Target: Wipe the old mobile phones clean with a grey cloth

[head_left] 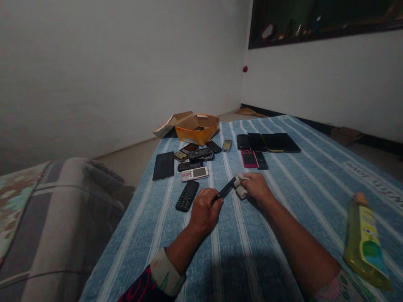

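My left hand (206, 211) is closed round one end of a slim dark phone (226, 189), which is tilted edge-up over the striped blue cloth. A pale crumpled rag (241, 188) is pinched in my right hand (255, 187) and meets the phone's far end. Just left of my left hand lies a black keypad phone (187, 196). Beyond it are a white phone (194, 173) and several dark phones (200, 153) piled loosely. To the right, a pink phone (249, 159) lies beside a black keypad phone (260, 160).
An open orange box (197, 135) stands at the back. A dark tablet (163, 166) lies at the left edge of the cloth (176, 268). More dark devices (281, 142) are at the back right. A yellow-green bottle (367, 243) lies at the right; a covered seat (63, 226) is left.
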Demonstrator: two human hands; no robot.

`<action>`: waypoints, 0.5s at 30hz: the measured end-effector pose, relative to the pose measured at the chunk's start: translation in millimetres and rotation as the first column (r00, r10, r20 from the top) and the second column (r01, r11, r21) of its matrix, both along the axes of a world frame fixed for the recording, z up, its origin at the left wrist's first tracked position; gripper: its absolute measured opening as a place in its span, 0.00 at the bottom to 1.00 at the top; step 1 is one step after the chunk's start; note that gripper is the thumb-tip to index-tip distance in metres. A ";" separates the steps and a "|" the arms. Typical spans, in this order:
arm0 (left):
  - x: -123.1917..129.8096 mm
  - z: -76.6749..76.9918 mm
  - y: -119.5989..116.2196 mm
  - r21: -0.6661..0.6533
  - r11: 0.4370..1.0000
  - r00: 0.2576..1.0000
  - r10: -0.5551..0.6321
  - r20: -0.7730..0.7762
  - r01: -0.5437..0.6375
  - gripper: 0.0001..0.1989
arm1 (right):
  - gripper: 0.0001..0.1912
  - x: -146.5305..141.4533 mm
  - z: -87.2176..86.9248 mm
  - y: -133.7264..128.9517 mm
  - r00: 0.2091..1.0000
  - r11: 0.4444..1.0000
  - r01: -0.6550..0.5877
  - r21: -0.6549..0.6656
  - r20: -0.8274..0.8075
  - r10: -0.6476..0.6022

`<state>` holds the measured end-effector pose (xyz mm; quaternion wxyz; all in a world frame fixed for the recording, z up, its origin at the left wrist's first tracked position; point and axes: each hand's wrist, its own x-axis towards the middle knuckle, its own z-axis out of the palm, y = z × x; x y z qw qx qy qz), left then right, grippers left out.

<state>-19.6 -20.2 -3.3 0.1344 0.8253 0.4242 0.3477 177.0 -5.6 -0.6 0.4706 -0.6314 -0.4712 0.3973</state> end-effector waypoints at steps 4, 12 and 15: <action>0.9 0.9 -0.7 0.016 1.000 1.000 -0.008 -0.007 0.008 0.03 | 0.11 3.0 1.4 2.5 0.990 1.000 -0.010 0.016 0.142 0.008; 1.5 1.2 0.4 0.017 1.000 1.000 0.009 -0.007 -0.009 0.03 | 0.14 -23.4 8.0 -18.8 0.624 0.934 -0.182 0.308 0.770 -0.132; 0.8 1.5 0.9 -0.001 1.000 1.000 0.018 -0.004 -0.018 0.05 | 0.12 -43.4 3.7 -32.3 0.529 0.871 -0.323 0.370 0.834 -0.158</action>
